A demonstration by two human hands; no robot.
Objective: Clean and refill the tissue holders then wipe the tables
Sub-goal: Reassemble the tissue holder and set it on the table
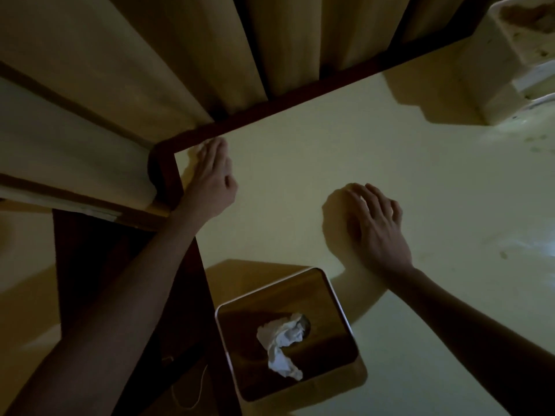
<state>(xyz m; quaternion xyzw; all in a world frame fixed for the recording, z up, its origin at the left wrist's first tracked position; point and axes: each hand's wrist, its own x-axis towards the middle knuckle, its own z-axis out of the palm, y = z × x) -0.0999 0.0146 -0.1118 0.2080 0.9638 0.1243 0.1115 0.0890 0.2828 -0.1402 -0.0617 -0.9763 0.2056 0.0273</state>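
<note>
Tissue holder (288,334) sits at near-left edge of the pale table (390,175), crumpled white tissue (283,343) poking from its wooden top. Left hand (211,178) flat at far-left corner, fingers straight and together, pressing a pale cloth (201,149) just inside the dark rim. Right hand (375,223) mid-table, palm down, fingers loosely spread, holding nothing. Open tabletop between hands and far right. White container (516,55) at far-right corner. Curtains (180,55) hang beyond far edge.

A dim dining room or eatery: a cream table (345,151) by curtains (180,55) carries a tissue holder (288,334).
</note>
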